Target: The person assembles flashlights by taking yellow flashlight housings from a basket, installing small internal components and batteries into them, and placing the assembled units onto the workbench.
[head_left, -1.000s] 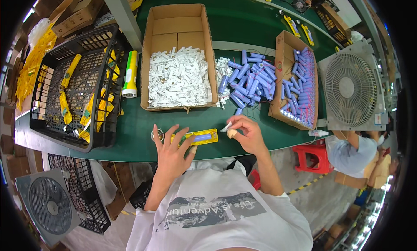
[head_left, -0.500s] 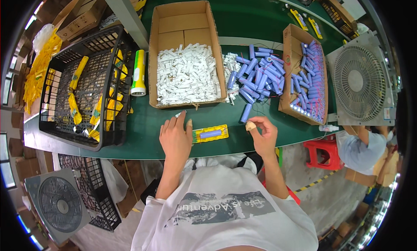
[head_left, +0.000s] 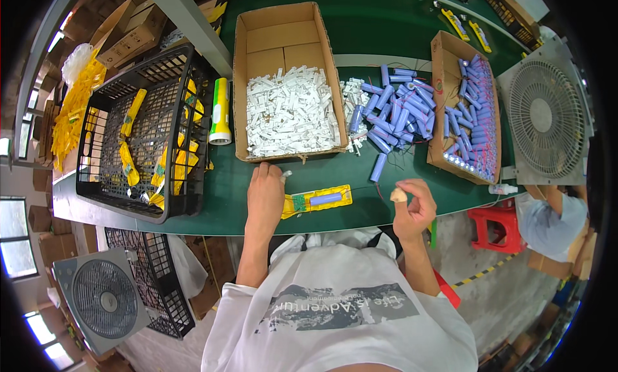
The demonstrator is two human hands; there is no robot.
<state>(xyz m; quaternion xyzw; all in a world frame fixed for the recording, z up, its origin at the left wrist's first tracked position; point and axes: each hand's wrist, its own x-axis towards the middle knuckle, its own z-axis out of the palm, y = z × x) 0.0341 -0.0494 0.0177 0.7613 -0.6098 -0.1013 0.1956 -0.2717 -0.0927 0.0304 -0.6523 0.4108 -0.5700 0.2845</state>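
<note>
- On the green worktop (head_left: 225,211), a yellow casing (head_left: 346,195) is laid between the hands, with a blue cell (head_left: 326,199) inside it.
- Left hand (head_left: 265,193): fingers drawn together beside a small white piece (head_left: 286,174); whether it is gripped cannot be told.
- Right hand (head_left: 414,210): fingers curled near a loose cell (head_left: 379,168); any grip cannot be discerned.

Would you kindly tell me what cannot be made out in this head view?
In the head view:
- Left hand's palm: hidden by its back.
- Anything inside the right hand: its curl hides it.
- Cardboard box's floor beneath the white plastic pieces: covered by them.
</note>
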